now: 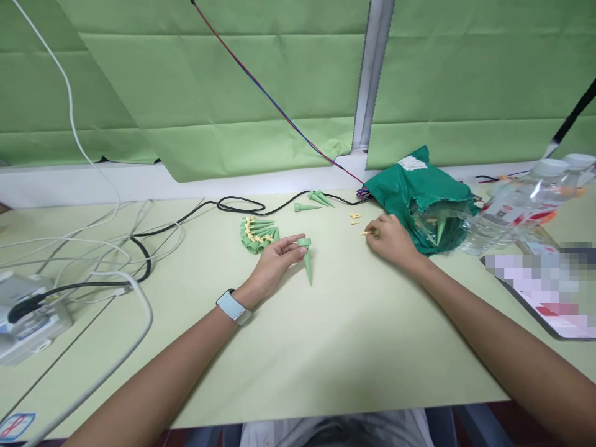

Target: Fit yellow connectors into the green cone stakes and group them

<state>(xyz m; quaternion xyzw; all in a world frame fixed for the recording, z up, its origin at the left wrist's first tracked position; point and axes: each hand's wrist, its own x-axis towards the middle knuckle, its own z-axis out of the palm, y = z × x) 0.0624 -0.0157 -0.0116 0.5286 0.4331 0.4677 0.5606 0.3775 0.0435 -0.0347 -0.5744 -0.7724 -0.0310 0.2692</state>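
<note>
My left hand (274,264) pinches a green cone-shaped spike (308,264) near its wide top, its narrow tip pointing down toward my body. Between the fingertips of my right hand (388,239) is a small yellow piece (364,233). Several more yellow pieces (354,216) lie on the table just beyond that hand. Beside my left hand, to its upper left, is a cluster of green spikes with yellow pieces (256,234) on them. A few plain green spikes (320,198) rest farther back.
A green bag (419,186) with clear plastic inside stands at the back right, beside plastic bottles (526,205). A blurred-out tablet or screen (544,298) lies at the right. Cables and a power strip (35,316) occupy the left of the table (326,360).
</note>
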